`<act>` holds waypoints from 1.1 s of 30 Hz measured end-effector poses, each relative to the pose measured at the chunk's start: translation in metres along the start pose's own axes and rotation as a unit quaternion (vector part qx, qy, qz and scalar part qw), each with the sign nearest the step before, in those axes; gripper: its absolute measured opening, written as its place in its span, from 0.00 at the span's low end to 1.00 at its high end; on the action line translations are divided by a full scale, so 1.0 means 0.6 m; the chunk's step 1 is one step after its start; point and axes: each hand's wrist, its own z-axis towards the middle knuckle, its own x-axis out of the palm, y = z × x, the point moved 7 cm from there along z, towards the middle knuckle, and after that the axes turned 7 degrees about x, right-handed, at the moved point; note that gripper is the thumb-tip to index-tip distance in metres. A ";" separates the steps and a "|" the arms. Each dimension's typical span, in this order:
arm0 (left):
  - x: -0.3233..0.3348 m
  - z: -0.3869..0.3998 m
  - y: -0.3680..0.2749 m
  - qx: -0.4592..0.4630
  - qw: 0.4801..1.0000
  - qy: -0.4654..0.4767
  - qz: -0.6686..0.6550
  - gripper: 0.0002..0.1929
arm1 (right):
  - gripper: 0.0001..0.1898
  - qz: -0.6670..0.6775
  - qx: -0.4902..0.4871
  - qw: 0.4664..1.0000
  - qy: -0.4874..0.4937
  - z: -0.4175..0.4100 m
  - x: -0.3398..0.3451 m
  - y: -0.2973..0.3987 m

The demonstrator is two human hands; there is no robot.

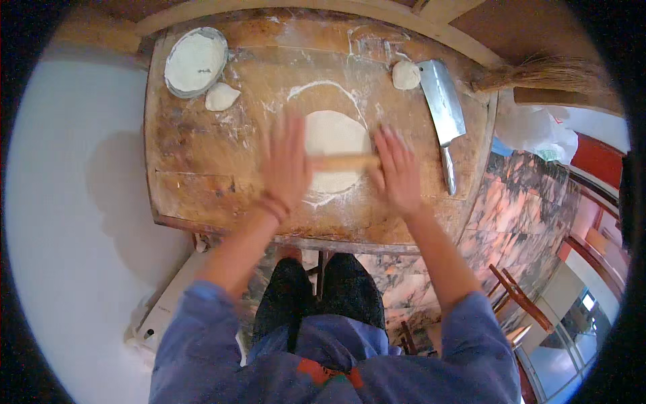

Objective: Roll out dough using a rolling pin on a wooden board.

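Observation:
A round sheet of rolled dough [335, 131] lies on the floured wooden board [202, 146]. Across its lower half runs a thin wooden rolling pin [345, 162], blurred by motion. My left hand [286, 159] presses flat on the pin's left end, its fingers stretched forward and smeared by movement. The right end lies under my right hand [398, 166], also with straight fingers. Both palms hide the pin's ends. An arc of flour rings the dough's far edge.
At the far left stands a bowl of flour [196, 61], with a small dough lump [222, 97] beside it. Another dough ball [406, 75] sits at the far right by a cleaver [444, 106], its handle toward me. A straw broom [550, 73] lies beyond the board's right corner.

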 end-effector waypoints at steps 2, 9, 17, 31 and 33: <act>-0.021 0.080 0.035 -0.023 0.999 -0.041 -0.023 0.39 | 0.36 -0.008 0.015 1.000 -0.016 0.064 -0.008 -0.008; 0.022 -0.102 -0.035 0.024 0.992 0.106 -0.062 0.39 | 0.34 -0.032 0.044 0.997 0.046 -0.102 0.023 0.000; 0.014 0.013 -0.049 -0.027 0.996 -0.058 -0.063 0.40 | 0.35 -0.036 0.022 0.999 -0.004 0.007 -0.019 -0.054; 0.019 -0.127 -0.084 0.139 0.981 0.098 -0.092 0.40 | 0.28 -0.035 0.078 0.996 0.025 -0.193 0.018 0.001; 0.019 -0.125 -0.072 0.168 0.966 0.144 -0.135 0.39 | 0.28 -0.038 0.083 0.995 0.026 -0.172 0.012 0.008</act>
